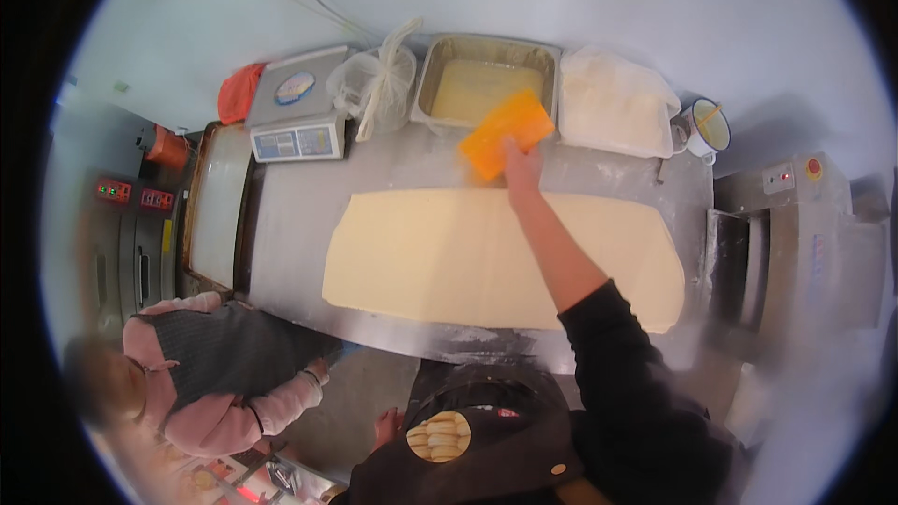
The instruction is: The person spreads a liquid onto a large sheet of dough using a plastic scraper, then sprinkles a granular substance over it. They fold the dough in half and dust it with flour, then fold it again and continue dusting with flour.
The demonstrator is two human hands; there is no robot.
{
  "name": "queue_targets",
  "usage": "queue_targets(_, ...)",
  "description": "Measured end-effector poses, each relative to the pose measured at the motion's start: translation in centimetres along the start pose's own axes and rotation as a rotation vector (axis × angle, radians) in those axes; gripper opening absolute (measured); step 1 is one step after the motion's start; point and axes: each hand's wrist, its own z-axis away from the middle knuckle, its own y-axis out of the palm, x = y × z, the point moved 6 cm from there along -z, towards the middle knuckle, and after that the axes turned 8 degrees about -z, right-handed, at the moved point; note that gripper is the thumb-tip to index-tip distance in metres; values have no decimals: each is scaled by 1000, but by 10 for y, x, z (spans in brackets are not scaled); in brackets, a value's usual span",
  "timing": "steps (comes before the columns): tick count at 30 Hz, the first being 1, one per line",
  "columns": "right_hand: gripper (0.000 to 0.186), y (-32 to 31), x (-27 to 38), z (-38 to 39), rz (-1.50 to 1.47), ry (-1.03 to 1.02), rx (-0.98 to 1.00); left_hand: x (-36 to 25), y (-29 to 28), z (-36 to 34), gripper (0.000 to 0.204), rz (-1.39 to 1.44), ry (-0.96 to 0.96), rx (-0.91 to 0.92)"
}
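Note:
My right hand (524, 168) is closed on an orange dough scraper (508, 134), a flat sheet that looks slightly blurred. It is held above the table, by the near edge of a deep metal pan (421, 98) with a pale yellow mass (486, 84) in it. Below my right forearm a wide, flat sheet of pale dough (430, 257) lies across the steel table (290, 224). My left hand (386, 425) hangs low beside my dark apron, away from the table; its fingers are too small and blurred to read.
Along the back stand a scale (297, 140), a tied clear plastic bag (383, 84), a white tub under plastic (617, 108) and a white enamel mug (708, 126). A baking tray (217, 206) is at left, a steel machine (795, 243) at right. A person in pink sleeves (210, 425) stands at lower left.

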Motion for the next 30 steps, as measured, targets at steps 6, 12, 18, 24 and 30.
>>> queue_targets(6, 30, -135, -17, 38, 239, -20, -243, 25, -13, -22, 32, -161, 51, -112)
queue_targets(12, 31, -223, 90, 99, 622, -250, -241, 14, -44, -79, 28, -389, 47, 15)
queue_targets(18, 28, -213, 166, 86, 1628, -643, 110, -35, -98, -106, 23, -421, 502, 247)
queue_targets(24, 39, -194, 112, 26, 1732, -596, 505, -23, -139, -115, 21, -437, 302, 172)
queue_targets(30, 36, -229, 84, 86, 1919, -330, 542, -20, -141, -111, 28, -537, 220, 142)
